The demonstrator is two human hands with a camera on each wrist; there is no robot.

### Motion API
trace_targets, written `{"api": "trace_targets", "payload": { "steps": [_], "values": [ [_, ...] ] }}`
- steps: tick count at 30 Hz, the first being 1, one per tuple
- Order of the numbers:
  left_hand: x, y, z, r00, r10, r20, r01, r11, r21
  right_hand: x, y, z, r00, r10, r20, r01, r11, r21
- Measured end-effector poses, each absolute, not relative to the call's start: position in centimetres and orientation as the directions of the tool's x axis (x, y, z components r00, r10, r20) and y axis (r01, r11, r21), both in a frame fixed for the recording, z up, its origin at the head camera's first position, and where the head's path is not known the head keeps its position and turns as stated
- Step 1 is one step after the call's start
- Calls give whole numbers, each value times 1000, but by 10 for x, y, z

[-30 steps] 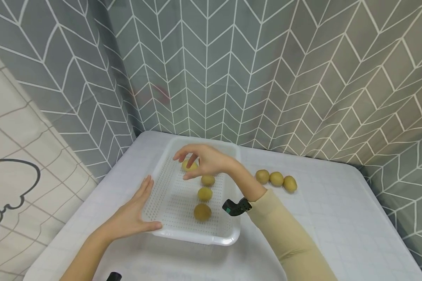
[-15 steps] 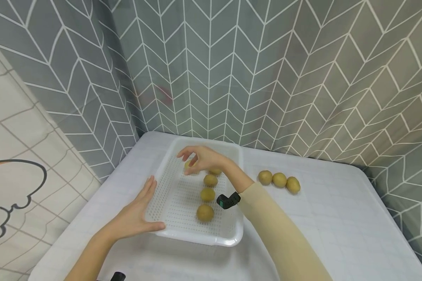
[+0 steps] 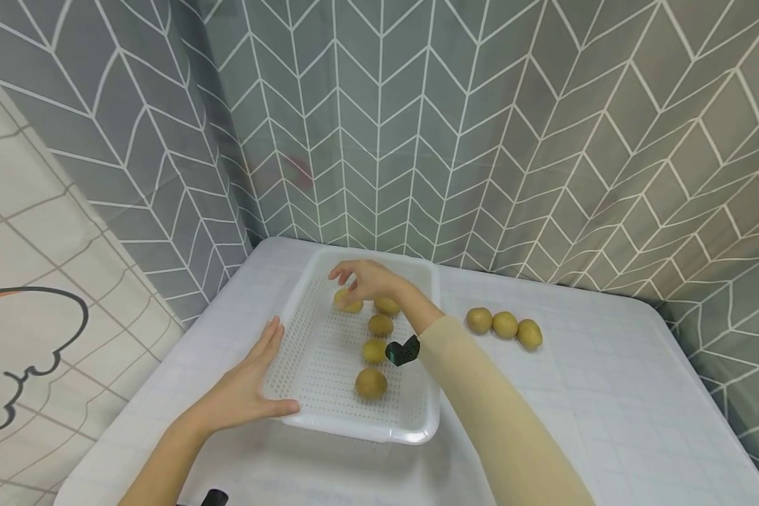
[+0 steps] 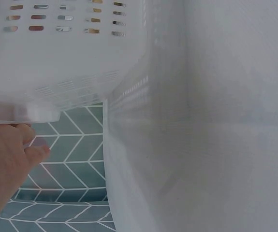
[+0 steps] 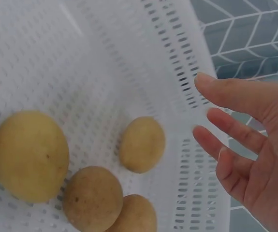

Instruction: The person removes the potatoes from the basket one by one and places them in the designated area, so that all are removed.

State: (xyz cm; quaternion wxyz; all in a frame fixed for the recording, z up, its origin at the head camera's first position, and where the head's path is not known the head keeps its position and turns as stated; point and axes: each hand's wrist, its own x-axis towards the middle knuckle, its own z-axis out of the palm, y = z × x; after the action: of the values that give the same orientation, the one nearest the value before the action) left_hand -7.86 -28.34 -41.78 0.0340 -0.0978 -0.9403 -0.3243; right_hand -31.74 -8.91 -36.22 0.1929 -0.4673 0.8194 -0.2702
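Right hand above a perforated white plastic basket

Nearest, a black device shows at the bottom edge. The left hand lies at the basket's near left corner, touching it, its fingers straight along the left side and its thumb spread to the near rim; it grasps no potato.

Inside the basket, a large potato lies nearest, then a yellow potato, a small potato and a partly covered potato in a line going back. A far left potato sits under the right hand, whose fingers are loosely bent, thumb well apart from them, holding nothing. A pale sleeve covers that forearm.

Right of the basket, three potatoes form a short row on the white tablecloth. Behind everything hangs a grey chevron-patterned curtain.
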Motion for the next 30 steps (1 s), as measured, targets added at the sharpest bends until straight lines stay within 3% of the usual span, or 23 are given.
{"api": "trace_targets", "payload": {
  "steps": [17,30],
  "values": [
    [-80,-281,-420,-981,155,120,196,773,603,-323,-104,-397,-621,-777,-99,-694,604,-391],
    [-78,-282,-418,-982,149,119,190,782,593,-319,-105,-408,-613,-779,-128,-755,626,-194]
  ]
}}
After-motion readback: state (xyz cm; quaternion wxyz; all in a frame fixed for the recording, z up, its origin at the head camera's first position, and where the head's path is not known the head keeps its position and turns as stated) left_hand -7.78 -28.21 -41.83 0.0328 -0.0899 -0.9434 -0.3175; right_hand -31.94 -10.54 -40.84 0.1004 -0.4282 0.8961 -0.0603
